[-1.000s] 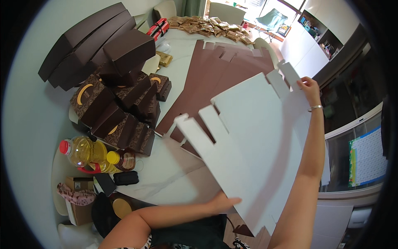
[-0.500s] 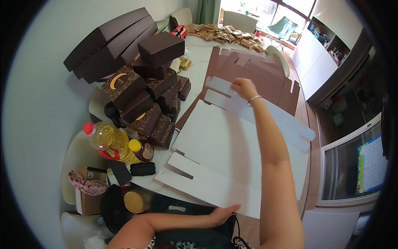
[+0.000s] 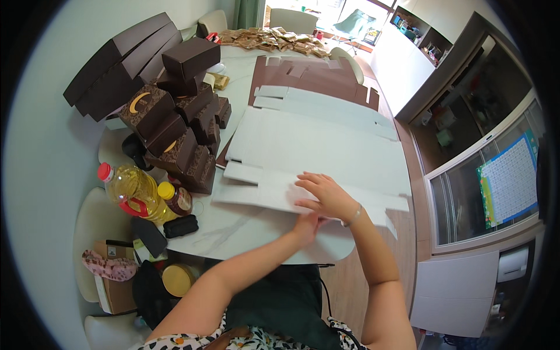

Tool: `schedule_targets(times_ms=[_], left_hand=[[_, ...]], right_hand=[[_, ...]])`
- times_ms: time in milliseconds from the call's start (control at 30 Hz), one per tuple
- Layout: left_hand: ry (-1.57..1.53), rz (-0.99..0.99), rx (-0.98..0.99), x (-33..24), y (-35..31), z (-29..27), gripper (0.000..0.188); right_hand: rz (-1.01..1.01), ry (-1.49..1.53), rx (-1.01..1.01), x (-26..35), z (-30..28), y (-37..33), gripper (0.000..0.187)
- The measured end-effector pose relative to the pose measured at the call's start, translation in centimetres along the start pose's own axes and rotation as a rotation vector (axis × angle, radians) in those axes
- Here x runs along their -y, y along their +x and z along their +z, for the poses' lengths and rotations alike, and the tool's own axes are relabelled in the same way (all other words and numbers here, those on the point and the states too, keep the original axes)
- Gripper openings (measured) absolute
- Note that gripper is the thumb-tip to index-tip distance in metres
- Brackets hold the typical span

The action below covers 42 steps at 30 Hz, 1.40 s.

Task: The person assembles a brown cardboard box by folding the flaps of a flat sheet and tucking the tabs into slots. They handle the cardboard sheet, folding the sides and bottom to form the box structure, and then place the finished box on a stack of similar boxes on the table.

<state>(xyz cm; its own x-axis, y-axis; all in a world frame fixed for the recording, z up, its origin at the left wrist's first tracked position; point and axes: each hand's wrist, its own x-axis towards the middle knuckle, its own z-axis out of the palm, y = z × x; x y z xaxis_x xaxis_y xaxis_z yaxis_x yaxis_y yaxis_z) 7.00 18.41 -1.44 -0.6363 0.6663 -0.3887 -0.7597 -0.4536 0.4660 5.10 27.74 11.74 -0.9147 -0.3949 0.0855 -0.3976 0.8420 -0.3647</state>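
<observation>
The unfolded white-faced cardboard box blank [image 3: 326, 140] is lying across the centre of the frame, partly covering brown cardboard [image 3: 329, 81] at upper centre. Over its near flap, the right hand [image 3: 328, 195] is spreading its fingers loosely; just below, the left hand [image 3: 307, 228] is meeting the flap's lower edge, its grip too hidden to tell.

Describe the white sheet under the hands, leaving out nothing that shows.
The white sheet is broad, thin and matte, apparently card, with slots and protruding tabs at its left and right ends. Faint lines run across it near the far and near strips. It lies mostly flat over the table, partly covering brown card beyond; its near edge looks slightly raised. The left hand is at that edge, the right hand over the near strip. Its underside is hidden.
</observation>
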Motion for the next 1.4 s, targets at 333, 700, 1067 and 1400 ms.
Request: schedule_targets(times_ms=[333,700,1067,1400], left_hand=[[0.137,0.028,0.192,-4.2,1.8,-0.6,0.025],[1.731,1.135,-0.144,-7.3,-7.7,-6.1,0.043],[2.139,1.068,-0.14,-9.2,-2.0,-7.1,0.058],[2.115,1.019,-0.05,-9.3,-0.5,-7.1,0.048]], right_hand=[[0.252,-0.234,-0.464,-6.3,6.5,-6.5,0.038],[0.234,-0.219,-0.535,-6.8,8.8,-6.6,0.036],[0.644,-0.32,-0.589,-4.2,14.9,-5.7,0.047],[0.718,-0.316,-0.612,-3.5,14.7,-6.0,0.046]])
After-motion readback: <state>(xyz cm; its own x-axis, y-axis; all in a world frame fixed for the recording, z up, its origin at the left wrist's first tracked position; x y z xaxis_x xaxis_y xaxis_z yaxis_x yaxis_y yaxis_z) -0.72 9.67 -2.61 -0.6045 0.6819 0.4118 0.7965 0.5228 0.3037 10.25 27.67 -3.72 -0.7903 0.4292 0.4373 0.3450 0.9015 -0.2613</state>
